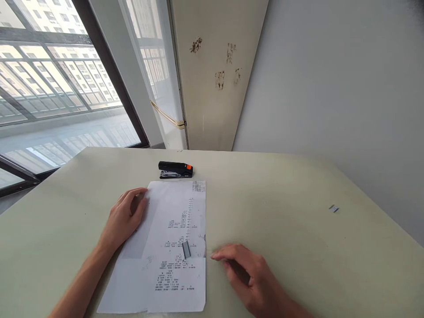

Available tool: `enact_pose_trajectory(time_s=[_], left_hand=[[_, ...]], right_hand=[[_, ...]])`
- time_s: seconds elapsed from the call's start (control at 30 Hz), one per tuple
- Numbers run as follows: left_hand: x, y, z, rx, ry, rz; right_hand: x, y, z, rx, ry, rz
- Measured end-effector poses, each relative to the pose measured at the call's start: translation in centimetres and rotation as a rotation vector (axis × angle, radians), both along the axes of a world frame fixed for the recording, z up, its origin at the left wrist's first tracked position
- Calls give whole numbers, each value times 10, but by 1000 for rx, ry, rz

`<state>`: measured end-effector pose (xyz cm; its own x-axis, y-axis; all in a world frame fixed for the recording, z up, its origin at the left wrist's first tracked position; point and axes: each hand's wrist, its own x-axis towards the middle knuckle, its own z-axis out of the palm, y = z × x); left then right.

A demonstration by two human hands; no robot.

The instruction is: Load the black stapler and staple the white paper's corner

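Left hand (123, 219) rested at the left edge of printed paper (159, 251), gray strip (186, 250) lay on top, right hand (255, 270) curled near its right edge, black stapler (176, 168) lay beyond on the table (281, 207).

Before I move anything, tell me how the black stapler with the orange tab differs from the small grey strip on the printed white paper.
The black, orange-tabbed stapler is far larger than the small grey strip.
The stapler lies sideways across the view; the strip points mostly away from the viewer.
The stapler sits on the pale green table, the strip on the printed white paper.
Both lie untouched.
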<state>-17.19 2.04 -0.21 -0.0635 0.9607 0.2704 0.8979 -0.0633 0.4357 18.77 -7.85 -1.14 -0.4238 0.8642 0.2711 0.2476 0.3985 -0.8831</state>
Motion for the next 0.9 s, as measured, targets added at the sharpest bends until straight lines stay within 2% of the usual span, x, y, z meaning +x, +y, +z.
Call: enact_pose_trajectory(time_s=[0.1,0.3,0.47,0.57,0.67,0.8,0.9], left_hand=[[-2,1,1,-7,-40,26],[-5,2,4,-28,-108,91],[7,10,9,40,69,124],[24,30,18,110,176,97],[44,59,29,165,288,-4],[69,95,39,121,425,-166],[82,112,45,67,506,-224]], right_hand=[[1,-2,0,-113,-7,-53],[2,-3,0,-182,5,-40],[1,-1,3,-213,17,-54],[1,-1,6,-200,26,-61],[2,-1,7,-184,47,-64],[2,0,7,-173,63,-67],[2,1,8,-135,81,-68]])
